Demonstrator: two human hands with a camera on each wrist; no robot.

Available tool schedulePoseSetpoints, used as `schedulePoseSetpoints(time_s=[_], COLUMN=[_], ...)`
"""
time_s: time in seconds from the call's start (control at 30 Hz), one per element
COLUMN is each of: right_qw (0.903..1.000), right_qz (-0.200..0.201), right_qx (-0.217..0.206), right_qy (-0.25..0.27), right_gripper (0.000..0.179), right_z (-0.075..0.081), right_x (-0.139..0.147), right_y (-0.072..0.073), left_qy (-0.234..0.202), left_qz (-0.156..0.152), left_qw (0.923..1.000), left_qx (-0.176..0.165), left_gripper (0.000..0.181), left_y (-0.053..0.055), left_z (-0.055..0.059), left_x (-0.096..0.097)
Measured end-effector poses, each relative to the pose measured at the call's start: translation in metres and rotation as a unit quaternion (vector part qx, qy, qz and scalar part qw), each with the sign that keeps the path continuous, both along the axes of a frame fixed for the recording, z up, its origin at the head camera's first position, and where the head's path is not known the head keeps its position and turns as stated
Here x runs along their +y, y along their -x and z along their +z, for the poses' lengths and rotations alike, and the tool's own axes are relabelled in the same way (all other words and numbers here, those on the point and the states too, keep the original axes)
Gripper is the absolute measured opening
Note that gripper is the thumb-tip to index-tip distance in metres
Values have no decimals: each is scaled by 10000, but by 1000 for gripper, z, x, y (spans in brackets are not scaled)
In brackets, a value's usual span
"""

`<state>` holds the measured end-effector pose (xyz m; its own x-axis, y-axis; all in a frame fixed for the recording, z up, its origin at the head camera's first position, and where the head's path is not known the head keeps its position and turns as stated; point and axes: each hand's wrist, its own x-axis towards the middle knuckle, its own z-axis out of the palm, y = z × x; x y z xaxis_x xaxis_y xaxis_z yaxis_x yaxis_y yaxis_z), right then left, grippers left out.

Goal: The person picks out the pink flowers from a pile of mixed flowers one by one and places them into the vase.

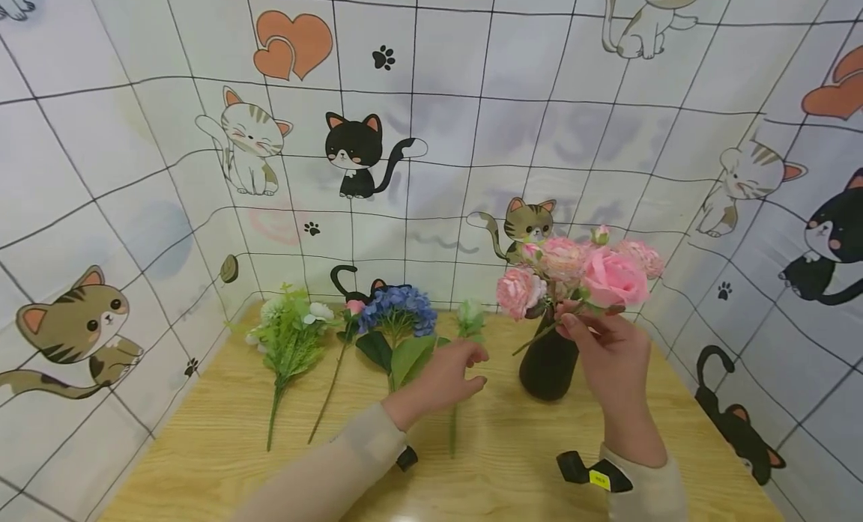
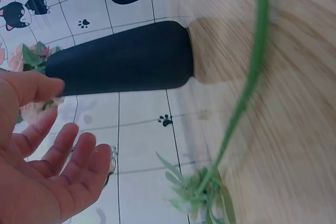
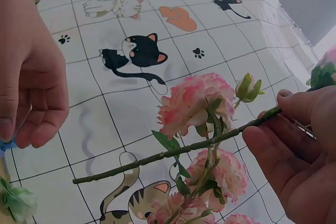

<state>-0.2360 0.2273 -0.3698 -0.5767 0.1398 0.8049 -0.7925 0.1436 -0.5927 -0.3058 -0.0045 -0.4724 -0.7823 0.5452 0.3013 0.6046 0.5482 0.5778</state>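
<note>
My right hand [image 1: 616,357] pinches the green stem [image 3: 178,150] of a pink rose [image 1: 615,277] between thumb and fingers. The rose's bloom faces up to the right, and its bare stem slants down to the left. Behind it stands an upright black vase [image 1: 549,368] holding several pale pink flowers [image 1: 521,291]. My left hand [image 1: 438,380] hovers left of the vase with loosely bent fingers and holds nothing. Below it on the table, a pale green flower [image 1: 470,320] lies with its stem [image 2: 254,56] toward me.
On the wooden table [image 1: 222,432] to the left lie a blue hydrangea [image 1: 401,312], a pink bud [image 1: 355,307] on a thin stem and a white-and-green flower bunch [image 1: 286,346]. Cloth walls [image 1: 445,125] with cat prints close off the back and sides.
</note>
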Motion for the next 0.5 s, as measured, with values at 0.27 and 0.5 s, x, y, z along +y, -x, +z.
schedulePoseSetpoints(time_s=[0.27, 0.5], right_qw=[9966, 9915], right_qz=[-814, -1275], right_qx=[72, 276], right_qy=[-108, -7], right_gripper=[11, 15], right_z=[0, 0], right_x=[10, 19], right_y=[3, 6], left_qy=[-182, -554], left_qz=[34, 118], left_qw=[9998, 9981], left_qx=[60, -250], left_gripper=[41, 50], left_y=[6, 11], left_z=[9, 16], left_x=[36, 62])
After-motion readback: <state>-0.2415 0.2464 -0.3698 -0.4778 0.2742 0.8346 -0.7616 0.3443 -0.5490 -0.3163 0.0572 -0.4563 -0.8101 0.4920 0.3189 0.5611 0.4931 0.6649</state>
